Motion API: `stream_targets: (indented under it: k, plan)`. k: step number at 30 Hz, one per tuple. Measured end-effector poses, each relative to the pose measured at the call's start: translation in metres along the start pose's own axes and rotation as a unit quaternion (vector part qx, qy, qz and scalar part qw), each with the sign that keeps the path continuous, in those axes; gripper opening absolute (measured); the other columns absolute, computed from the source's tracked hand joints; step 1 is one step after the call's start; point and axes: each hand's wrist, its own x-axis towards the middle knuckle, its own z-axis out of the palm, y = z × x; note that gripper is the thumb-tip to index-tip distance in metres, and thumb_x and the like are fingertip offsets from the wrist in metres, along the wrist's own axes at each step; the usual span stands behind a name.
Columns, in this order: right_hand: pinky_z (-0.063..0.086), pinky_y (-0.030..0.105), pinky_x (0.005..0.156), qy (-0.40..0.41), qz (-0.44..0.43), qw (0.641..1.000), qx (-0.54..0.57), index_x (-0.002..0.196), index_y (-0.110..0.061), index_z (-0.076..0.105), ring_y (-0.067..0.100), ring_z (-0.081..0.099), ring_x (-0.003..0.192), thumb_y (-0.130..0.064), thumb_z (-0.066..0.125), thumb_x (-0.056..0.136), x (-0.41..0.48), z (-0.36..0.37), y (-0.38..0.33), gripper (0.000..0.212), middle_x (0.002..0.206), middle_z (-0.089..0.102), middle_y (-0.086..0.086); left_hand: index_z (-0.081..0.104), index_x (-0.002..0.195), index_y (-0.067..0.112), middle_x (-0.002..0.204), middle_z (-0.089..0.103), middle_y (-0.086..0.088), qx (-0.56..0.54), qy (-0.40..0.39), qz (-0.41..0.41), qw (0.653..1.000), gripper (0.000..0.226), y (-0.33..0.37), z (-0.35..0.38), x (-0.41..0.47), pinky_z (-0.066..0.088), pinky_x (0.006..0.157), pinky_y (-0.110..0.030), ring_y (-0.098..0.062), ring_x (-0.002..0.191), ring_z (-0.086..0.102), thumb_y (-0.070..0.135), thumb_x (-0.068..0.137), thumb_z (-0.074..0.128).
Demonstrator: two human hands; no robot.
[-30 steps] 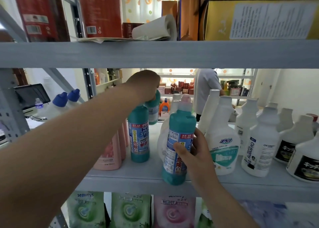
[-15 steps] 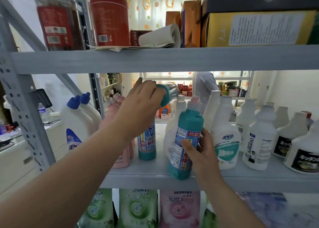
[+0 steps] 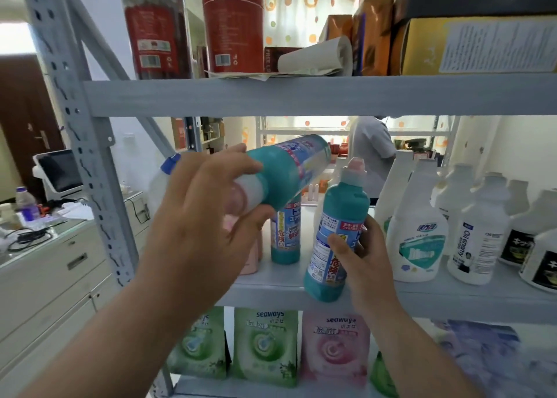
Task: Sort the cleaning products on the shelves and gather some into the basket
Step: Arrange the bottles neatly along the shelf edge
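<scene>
My left hand [image 3: 208,217] grips a teal bottle [image 3: 289,168] by its cap end and holds it nearly sideways in the air, its base pointing to the upper right. My right hand [image 3: 361,253] grips a second teal bottle with a pink cap [image 3: 339,232], tilted at the front edge of the grey middle shelf [image 3: 437,298]. A third teal bottle [image 3: 284,238] stands upright on that shelf behind my left hand. No basket is in view.
White spray bottles [image 3: 417,226] and white bottles with dark labels [image 3: 518,241] fill the shelf's right side. Pink bottles [image 3: 253,256] and a blue-capped white jug [image 3: 162,180] stand left. Refill pouches [image 3: 265,346] hang below. Red canisters [image 3: 232,27] and boxes sit above. A person stands behind the rack.
My left hand has pulled a teal bottle off the middle shelf and tipped it sideways toward me. My right hand has tilted its bottle at the shelf edge.
</scene>
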Motion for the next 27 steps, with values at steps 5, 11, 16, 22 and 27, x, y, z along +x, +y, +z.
stream_targets:
  k: [5, 11, 16, 22, 27]
  plan:
    - [0.058, 0.033, 0.091, -0.006, -0.003, 1.0, -0.019, 0.132, -0.044, 0.054, 0.011, 0.069, 0.116, -0.048, 0.084, 0.075, -0.003, 0.023, 0.002, 0.064, 0.126, 0.071, -0.011, 0.049, 0.127, 0.002, 0.129, 0.059, 0.002, -0.171, 0.05, -0.148, 0.973, 0.06, -0.022, -0.042, -0.021, 0.057, 0.095, -0.026, -0.011, 0.121, 0.063, 0.032, 0.082, 0.073]
    - [0.056, 0.026, 0.085, -0.002, -0.002, 0.994, -0.105, 0.131, -0.035, 0.055, -0.002, 0.07, 0.104, -0.035, 0.084, 0.083, 0.005, 0.053, 0.011, 0.056, 0.115, 0.071, -0.024, 0.044, 0.106, 0.055, 0.102, 0.073, 0.02, -0.186, -0.019, -0.274, 0.943, 0.055, -0.04, -0.044, -0.053, 0.058, 0.077, -0.029, -0.002, 0.095, 0.072, 0.016, 0.083, 0.075]
    - [0.048, 0.001, 0.068, 0.012, 0.011, 0.984, -0.178, 0.114, -0.05, 0.046, -0.019, 0.062, 0.094, -0.033, 0.086, 0.081, 0.013, 0.076, 0.021, 0.054, 0.108, 0.064, -0.029, 0.047, 0.108, 0.047, 0.101, 0.072, 0.026, -0.143, -0.088, -0.348, 0.922, 0.053, -0.06, -0.035, -0.092, 0.055, 0.08, -0.033, 0.005, 0.094, 0.069, 0.011, 0.084, 0.078]
    - [0.048, 0.011, 0.08, 0.051, 0.015, 0.977, -0.205, 0.127, -0.034, 0.041, 0.002, 0.065, 0.105, -0.029, 0.088, 0.08, 0.025, 0.093, 0.034, 0.066, 0.121, 0.061, -0.009, 0.049, 0.109, 0.044, 0.101, 0.074, 0.023, -0.169, -0.112, -0.376, 0.904, 0.052, -0.067, -0.023, -0.113, 0.055, 0.08, -0.029, 0.001, 0.094, 0.071, 0.009, 0.085, 0.078]
    - [0.048, 0.014, 0.082, 0.074, 0.011, 0.972, -0.222, 0.139, -0.022, 0.042, 0.01, 0.062, 0.112, -0.029, 0.088, 0.08, 0.044, 0.097, 0.047, 0.075, 0.129, 0.058, -0.003, 0.049, 0.109, 0.049, 0.102, 0.075, 0.021, -0.185, -0.126, -0.382, 0.897, 0.051, -0.068, -0.014, -0.119, 0.058, 0.083, -0.04, -0.006, 0.093, 0.074, 0.014, 0.087, 0.078]
